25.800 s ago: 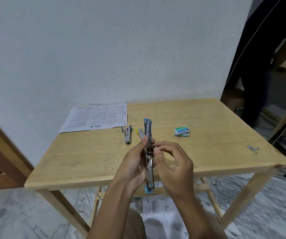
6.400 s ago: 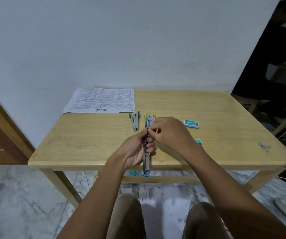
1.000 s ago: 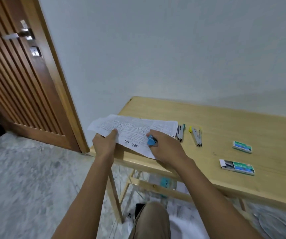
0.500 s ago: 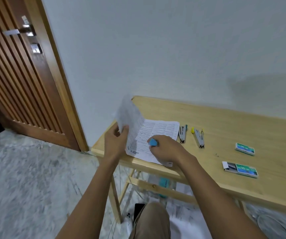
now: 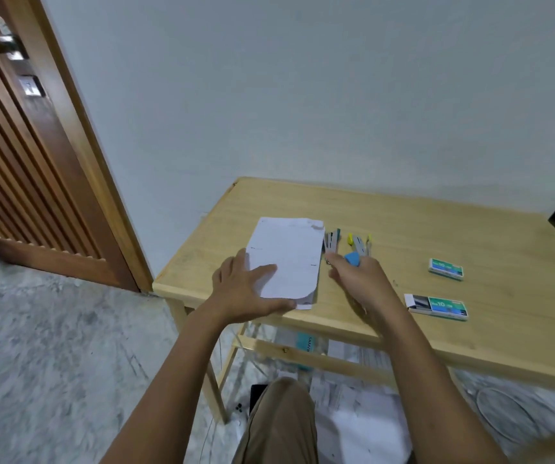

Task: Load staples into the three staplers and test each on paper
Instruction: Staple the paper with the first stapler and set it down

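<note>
The left hand lies flat, with straight fingers, on the near left part of the paper, probably to keep it still on the table for a test. The right hand, just right of the paper, is curled around the blue stapler. The green stapler and the yellow stapler lie just beyond it.

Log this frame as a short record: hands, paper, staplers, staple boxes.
Left hand: flat on the paper, pressing it down
Right hand: grips the blue stapler beside the paper
Paper: blank side up, near the table's left edge
Idle staplers: green stapler, yellow stapler, lying beyond the right hand
Staple boxes: closed box farther, open box nearer
</note>
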`<action>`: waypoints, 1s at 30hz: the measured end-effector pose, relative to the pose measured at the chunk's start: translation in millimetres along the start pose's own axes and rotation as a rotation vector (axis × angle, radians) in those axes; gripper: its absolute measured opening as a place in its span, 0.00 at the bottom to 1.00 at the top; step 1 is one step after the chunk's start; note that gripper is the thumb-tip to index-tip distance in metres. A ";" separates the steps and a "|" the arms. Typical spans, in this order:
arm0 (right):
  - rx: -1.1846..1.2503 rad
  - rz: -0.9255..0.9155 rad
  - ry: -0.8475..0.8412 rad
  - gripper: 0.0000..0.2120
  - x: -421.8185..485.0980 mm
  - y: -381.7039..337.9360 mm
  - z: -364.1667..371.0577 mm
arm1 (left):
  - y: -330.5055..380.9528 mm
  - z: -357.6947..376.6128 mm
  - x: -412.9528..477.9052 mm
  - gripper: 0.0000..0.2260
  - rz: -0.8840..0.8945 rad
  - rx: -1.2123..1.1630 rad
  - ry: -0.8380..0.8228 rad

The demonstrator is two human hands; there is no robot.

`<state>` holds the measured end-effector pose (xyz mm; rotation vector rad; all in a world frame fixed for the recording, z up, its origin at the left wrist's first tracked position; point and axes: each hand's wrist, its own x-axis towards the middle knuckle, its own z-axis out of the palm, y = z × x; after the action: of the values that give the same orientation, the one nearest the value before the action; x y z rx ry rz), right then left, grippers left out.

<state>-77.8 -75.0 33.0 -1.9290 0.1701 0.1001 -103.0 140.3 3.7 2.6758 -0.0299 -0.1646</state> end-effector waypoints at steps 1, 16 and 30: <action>-0.022 -0.016 -0.006 0.17 -1.6 3.7 2.8 | 2.0 -2.2 -1.5 0.38 -0.023 0.002 -0.044; -0.580 -0.103 0.117 0.23 -17.3 12.6 26.5 | 10.7 -20.7 21.0 0.37 -0.315 -0.813 0.236; 0.285 -0.084 0.024 0.07 -28.3 10.7 4.0 | 14.6 -34.5 4.1 0.13 -0.122 -1.371 0.091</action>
<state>-107.5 -73.0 25.9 -1.6510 0.1121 -0.0038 -94.7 142.3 40.4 1.3104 0.2023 -0.0538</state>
